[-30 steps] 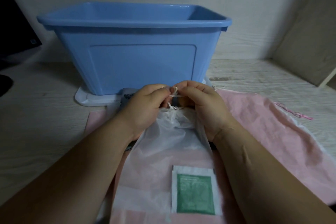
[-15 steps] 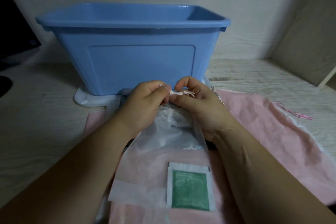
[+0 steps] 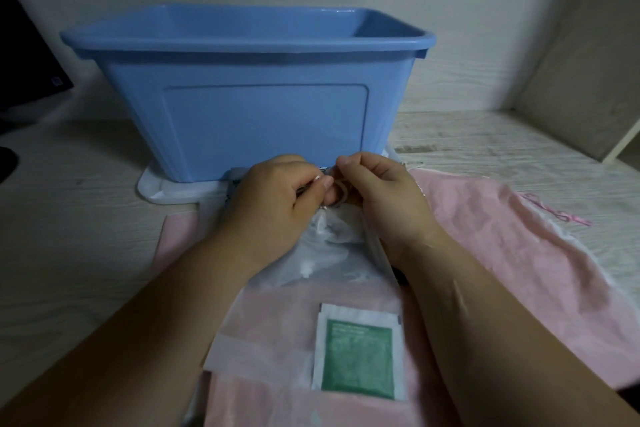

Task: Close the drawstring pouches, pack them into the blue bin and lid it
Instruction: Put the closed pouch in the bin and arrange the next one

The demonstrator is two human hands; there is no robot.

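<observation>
The head camera looks down on a pale wood-grain tabletop (image 3: 69,253) where a sheer white organza drawstring pouch (image 3: 277,315) lies flat in the near middle, its gathered mouth pointing away from the person. Inside the pouch, near its bottom edge, a square white sachet with a green printed panel (image 3: 360,354) shows through the fabric. The left hand (image 3: 273,204) and the right hand (image 3: 384,198) meet at the pouch's mouth, knuckles up and fingers curled. Each hand pinches the thin white drawstring cord (image 3: 341,191) between thumb and fingertips, and a small loop of the cord stands between the two hands. The neck of the pouch is bunched up just below that loop. The pouch rests on top of a flat pink fabric pouch (image 3: 263,402), which shows at the bottom edge of the picture and beside the left wrist. A second, larger pink fabric pouch (image 3: 502,253) lies spread out to the right, touching the right forearm, with its pink drawstring (image 3: 561,215) trailing loose on the table at its far corner. Just beyond the hands stands the blue rectangular plastic bin (image 3: 263,121), open at the top, and its inside cannot be seen from here. The bin sits on a flat white plastic lid (image 3: 166,189), whose corner pokes out at its left foot. A dark object (image 3: 20,80) stands at the left edge, and a beige board (image 3: 581,80) leans at the right.
</observation>
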